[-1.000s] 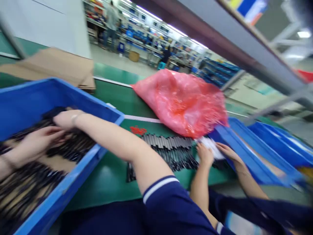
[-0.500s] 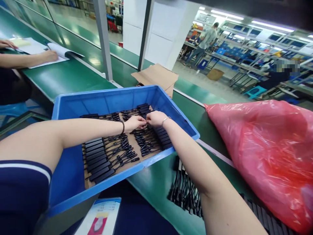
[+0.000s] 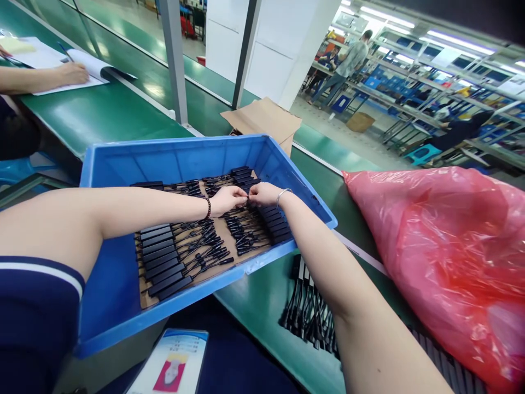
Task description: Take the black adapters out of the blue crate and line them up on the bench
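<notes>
Both hands meet over the far right part of a blue plastic bin (image 3: pixel 164 314). My left hand (image 3: pixel 228 200), a dark beaded bracelet at its wrist, pinches with thumb and forefinger; what lies between the fingertips is too small to make out. Right beside it, my right hand (image 3: pixel 263 194) is also closed in a pinch, its fingertips hiding whatever they hold. Below them, black adapter cables (image 3: pixel 170 268) with flat rectangular bodies lie in two rows on a cardboard sheet (image 3: pixel 225 238). Their thin leads point toward the middle of the sheet.
More black cables (image 3: pixel 307 306) lie on the green belt (image 3: pixel 254 306) under my right forearm. A large red plastic bag (image 3: pixel 443 235) stands at the right. Cardboard pieces (image 3: pixel 264 120) rest behind the bin. At the left, another person's hand (image 3: pixel 74 74) holds a pen over papers.
The view has shifted slightly. My hands stay together over the same spot in the bin, fingertips still pinched. The other person's writing hand appears a little further left and higher.
</notes>
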